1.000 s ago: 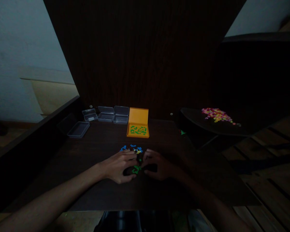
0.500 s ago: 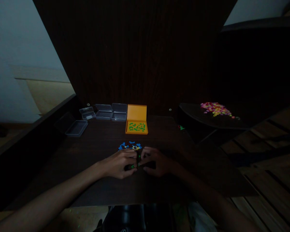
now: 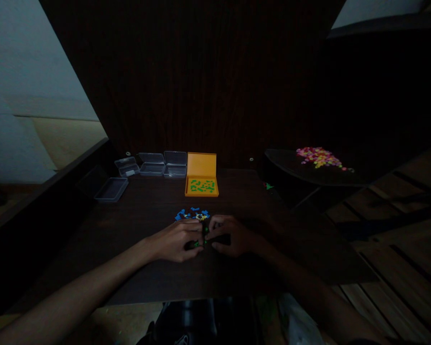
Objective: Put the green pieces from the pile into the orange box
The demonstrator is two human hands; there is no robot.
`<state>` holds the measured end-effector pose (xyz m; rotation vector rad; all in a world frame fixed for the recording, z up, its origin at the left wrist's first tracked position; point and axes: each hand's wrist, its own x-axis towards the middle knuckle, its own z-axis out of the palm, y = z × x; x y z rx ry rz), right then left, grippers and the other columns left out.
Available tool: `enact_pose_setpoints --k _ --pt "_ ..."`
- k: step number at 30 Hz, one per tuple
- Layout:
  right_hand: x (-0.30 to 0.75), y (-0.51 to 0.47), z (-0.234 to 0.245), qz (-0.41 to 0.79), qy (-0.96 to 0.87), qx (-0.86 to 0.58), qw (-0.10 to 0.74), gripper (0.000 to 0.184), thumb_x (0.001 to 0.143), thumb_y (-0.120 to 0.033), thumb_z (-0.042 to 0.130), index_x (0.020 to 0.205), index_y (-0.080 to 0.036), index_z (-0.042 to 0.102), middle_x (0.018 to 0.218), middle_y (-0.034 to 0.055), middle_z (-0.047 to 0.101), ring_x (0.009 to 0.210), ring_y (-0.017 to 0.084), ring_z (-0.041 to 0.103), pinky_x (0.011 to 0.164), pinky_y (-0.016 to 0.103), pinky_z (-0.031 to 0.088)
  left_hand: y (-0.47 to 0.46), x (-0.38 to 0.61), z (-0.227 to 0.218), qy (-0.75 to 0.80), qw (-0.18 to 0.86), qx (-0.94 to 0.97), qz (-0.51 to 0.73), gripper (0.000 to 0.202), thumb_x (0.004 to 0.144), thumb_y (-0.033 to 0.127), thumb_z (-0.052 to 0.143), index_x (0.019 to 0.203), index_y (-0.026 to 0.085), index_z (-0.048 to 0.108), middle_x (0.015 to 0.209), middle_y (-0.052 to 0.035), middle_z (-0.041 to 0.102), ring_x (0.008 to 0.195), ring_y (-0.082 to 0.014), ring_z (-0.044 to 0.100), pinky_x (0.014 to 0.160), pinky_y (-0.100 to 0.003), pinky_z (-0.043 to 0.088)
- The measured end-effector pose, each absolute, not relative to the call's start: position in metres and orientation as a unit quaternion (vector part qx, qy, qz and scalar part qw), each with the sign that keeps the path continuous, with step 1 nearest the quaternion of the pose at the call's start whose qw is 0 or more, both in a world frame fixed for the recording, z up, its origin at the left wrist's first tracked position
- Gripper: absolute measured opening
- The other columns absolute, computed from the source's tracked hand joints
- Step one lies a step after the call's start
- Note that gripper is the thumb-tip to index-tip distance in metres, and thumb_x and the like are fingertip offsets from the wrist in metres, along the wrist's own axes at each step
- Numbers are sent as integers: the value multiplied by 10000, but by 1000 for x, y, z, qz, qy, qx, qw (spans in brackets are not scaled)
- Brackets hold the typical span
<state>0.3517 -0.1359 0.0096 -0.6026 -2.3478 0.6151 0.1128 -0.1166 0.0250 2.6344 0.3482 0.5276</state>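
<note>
My left hand (image 3: 179,241) rests low over the dark tabletop with its fingers bent. Small green pieces (image 3: 196,244) show in the hollow between its thumb and forefinger, and it seems to keep hold of them. Facing it, my right hand (image 3: 230,235) is curled, its fingertips nearly meeting the left ones. A few more green bits show in the narrow gap between both hands. Whatever the right fingertips grip is too dark and small to make out. Just beyond the hands lies a loose pile of blue, white and yellow pieces (image 3: 193,214).
An open orange case (image 3: 201,165) holding green pieces stands behind the pile. Several clear plastic boxes (image 3: 153,169) with raised lids stand left of it. Pink and yellow beads (image 3: 320,157) lie on a side shelf (image 3: 283,160) at right. A dark panel (image 3: 201,76) rises behind.
The whole view has shifted slightly upward and left. Both hands stay together at the same spot, with hardly any change in the fingers.
</note>
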Motion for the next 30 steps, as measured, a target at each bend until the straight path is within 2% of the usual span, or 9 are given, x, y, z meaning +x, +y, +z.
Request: enact_pose_setpoints --k 6,17,25,30 --pt "351 -137 9 235 -903 -235 272 212 783 -245 666 982 -221 735 939 41 613 843 171 603 751 314 487 -116 113 24 128 218 948 191 76 876 203 613 815 170 644 826 -33 615 826 -166 588 846 -296 482" --pt "351 -139 8 197 -895 -266 299 219 806 -234 639 1007 -192 716 946 56 634 817 168 627 723 299 488 -117 114 24 126 242 941 198 105 879 207 612 807 167 676 786 -31 623 784 -149 590 801 -265 474" --pt "347 -138 14 190 -897 -310 250 105 821 -231 674 909 -186 710 930 47 630 809 160 624 719 280 487 -120 116 27 124 244 943 189 96 872 192 604 821 179 685 772 -22 617 788 -147 592 828 -260 479" --pt "348 -138 13 191 -895 -322 244 101 808 -242 704 892 -185 701 943 45 617 818 160 617 720 278 483 -118 115 25 120 238 945 189 107 880 186 599 861 182 704 791 -33 638 810 -156 605 820 -265 481"
